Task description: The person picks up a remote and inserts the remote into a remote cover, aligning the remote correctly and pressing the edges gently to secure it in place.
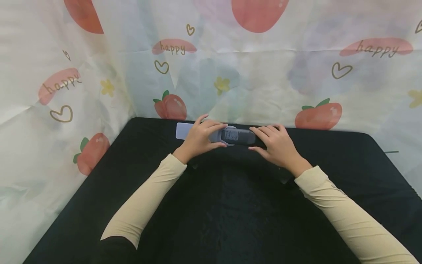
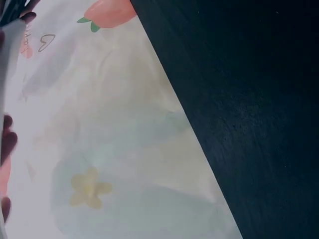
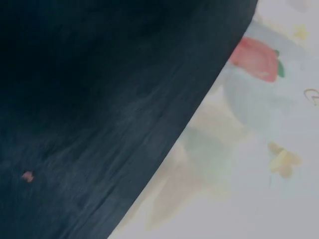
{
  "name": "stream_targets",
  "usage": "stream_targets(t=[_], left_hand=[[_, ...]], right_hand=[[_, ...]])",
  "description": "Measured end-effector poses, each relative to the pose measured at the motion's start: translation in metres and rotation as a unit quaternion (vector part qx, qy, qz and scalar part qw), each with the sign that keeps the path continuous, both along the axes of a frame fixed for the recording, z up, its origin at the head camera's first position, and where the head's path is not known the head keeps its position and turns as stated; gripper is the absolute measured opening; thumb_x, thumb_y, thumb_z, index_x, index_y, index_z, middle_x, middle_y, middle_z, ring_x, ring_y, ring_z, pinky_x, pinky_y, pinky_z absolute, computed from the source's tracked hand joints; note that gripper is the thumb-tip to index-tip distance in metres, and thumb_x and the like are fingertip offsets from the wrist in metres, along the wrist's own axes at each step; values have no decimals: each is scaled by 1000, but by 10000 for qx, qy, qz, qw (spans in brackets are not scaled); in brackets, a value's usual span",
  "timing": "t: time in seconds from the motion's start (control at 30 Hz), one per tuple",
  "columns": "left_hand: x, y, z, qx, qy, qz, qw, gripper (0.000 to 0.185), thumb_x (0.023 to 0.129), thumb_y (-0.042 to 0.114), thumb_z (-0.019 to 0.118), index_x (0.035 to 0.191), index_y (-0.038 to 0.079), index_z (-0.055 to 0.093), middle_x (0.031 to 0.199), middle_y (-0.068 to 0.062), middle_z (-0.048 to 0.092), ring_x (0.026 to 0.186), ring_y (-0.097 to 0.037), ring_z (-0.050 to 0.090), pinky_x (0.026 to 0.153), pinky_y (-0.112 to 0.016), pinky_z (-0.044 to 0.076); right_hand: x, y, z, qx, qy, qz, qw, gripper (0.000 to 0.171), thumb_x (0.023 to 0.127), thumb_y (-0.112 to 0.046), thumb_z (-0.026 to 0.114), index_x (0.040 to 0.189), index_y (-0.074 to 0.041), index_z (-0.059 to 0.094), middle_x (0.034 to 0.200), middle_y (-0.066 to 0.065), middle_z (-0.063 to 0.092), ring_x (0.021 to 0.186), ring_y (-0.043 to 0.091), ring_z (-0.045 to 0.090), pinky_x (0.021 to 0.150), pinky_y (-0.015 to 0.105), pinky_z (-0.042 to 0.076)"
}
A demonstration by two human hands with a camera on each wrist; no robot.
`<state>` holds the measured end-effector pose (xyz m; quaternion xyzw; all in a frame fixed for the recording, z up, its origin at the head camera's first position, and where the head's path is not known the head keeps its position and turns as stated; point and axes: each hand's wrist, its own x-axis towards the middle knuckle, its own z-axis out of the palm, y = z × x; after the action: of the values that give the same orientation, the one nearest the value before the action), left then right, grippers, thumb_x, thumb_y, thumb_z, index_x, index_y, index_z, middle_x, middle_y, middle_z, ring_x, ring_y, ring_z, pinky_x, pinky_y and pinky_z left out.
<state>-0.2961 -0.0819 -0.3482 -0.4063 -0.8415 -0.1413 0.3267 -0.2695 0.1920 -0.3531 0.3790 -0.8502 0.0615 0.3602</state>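
Note:
Near the table's far edge in the head view, my left hand [image 1: 201, 136] grips a flat lavender strip [image 1: 184, 131] with rounded corners, thumb and fingers on opposite edges. The strip meets a dark, long device [image 1: 238, 136] that bears a small printed label. My right hand [image 1: 278, 143] holds the device's right end between thumb and fingers, and that end is partly hidden. In the left wrist view, the pale strip [image 2: 9, 64] stands along the left border, with a few fingertips [image 2: 8, 144] beside it. Neither the right hand nor the device shows in the right wrist view.
A black cloth [image 1: 230, 205] covers the table. Behind it and to the left hangs a pale curtain [image 1: 257, 84] printed with peaches, hearts and flowers, close to the hands. A small reddish speck [image 3: 28, 176] lies on the cloth in the right wrist view.

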Motion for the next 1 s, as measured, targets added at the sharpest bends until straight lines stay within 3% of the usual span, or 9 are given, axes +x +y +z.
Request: stream_targets(t=[0.13, 0.27, 0.43, 0.6, 0.7, 0.83, 1.0], left_hand=[[2, -2, 0, -28, -60, -419, 9991, 63, 68, 42, 81, 122, 13, 64, 112, -1, 69, 107, -14, 63, 113, -41, 27], [5, 2, -1, -120, -18, -527, 9985, 62, 70, 40, 80, 122, 11, 64, 113, -2, 69, 107, -15, 63, 111, -41, 32], [8, 9, 0, -411, 175, -199, 9988, 61, 76, 41, 76, 125, 9, 61, 117, -4, 67, 111, -17, 61, 108, -41, 36], [7, 8, 0, -1078, 445, 817, 9898, 75, 78, 53, 69, 136, 11, 49, 132, -4, 56, 124, -20, 50, 112, -44, 28], [8, 4, 0, -1306, 691, 1214, 9815, 71, 77, 52, 70, 133, 12, 50, 127, -5, 58, 120, -21, 51, 111, -46, 29], [10, 1, 1, -1431, 1040, 1076, 9783, 57, 74, 42, 76, 118, 12, 58, 107, -3, 65, 103, -19, 60, 105, -42, 37], [15, 5, 4, -1748, 1220, 826, 9735, 56, 69, 39, 81, 107, 8, 55, 95, -2, 64, 91, -18, 61, 100, -38, 40]], right_hand=[[-4, 4, -2, 93, 360, 426, 9984, 66, 94, -58, 36, 121, -3, 60, 95, 15, 66, 84, 31, 61, 85, 52, 42], [-5, 2, -5, 131, 599, 543, 9966, 66, 96, -56, 33, 119, 0, 61, 94, 16, 66, 82, 32, 61, 82, 52, 43], [-3, -4, -6, 81, 694, 419, 9967, 66, 96, -54, 33, 117, 2, 61, 96, 19, 66, 81, 34, 62, 80, 52, 44], [-3, -5, -4, 73, 753, 111, 9971, 67, 97, -54, 31, 119, 2, 59, 96, 20, 66, 83, 35, 62, 81, 54, 44], [-2, -3, -2, 54, 974, 138, 9951, 65, 97, -53, 32, 118, 2, 60, 94, 19, 66, 82, 34, 62, 81, 54, 44], [-1, 0, -1, 67, 1245, 449, 9912, 61, 98, -49, 36, 117, 3, 61, 92, 18, 67, 79, 32, 62, 80, 53, 45], [0, -1, -1, 163, 1283, 699, 9891, 57, 99, -46, 38, 118, 2, 60, 93, 17, 66, 78, 31, 60, 79, 53, 45]])
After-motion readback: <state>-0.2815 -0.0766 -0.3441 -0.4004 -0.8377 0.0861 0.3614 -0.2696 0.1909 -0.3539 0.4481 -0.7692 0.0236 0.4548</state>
